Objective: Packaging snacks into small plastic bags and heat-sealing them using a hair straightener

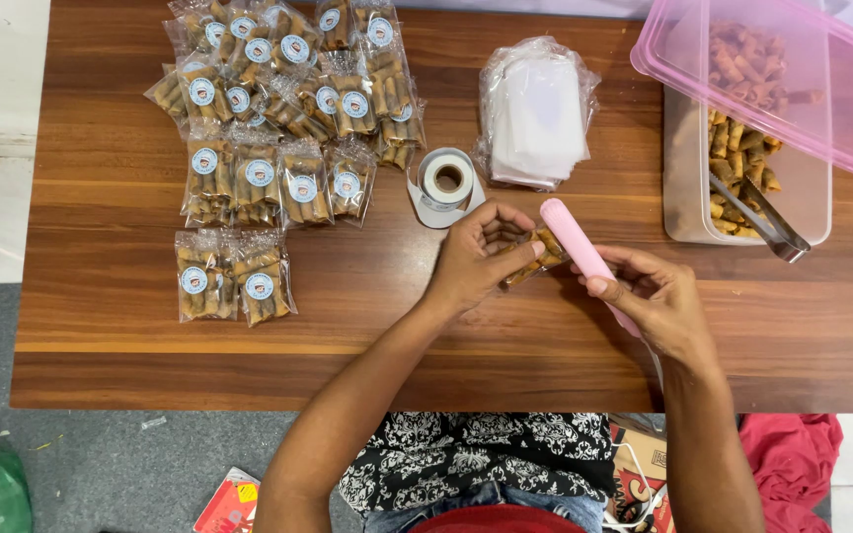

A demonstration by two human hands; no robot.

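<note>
My left hand [474, 259] holds a small clear bag of brown rolled snacks [537, 255] above the wooden table [130, 345]. My right hand [656, 301] grips a pink handheld tool [577, 247], whose rounded end rests against the top of that bag. Both hands are close together near the middle of the table. My fingers hide part of the bag.
Many filled snack bags with round stickers [278, 109] lie at the left. A sticker roll [446, 180] and a stack of clear bags [535, 114] sit at centre back. A clear tub of snacks [742, 168] with metal tongs [772, 222] and a pink lid [792, 79] stands right.
</note>
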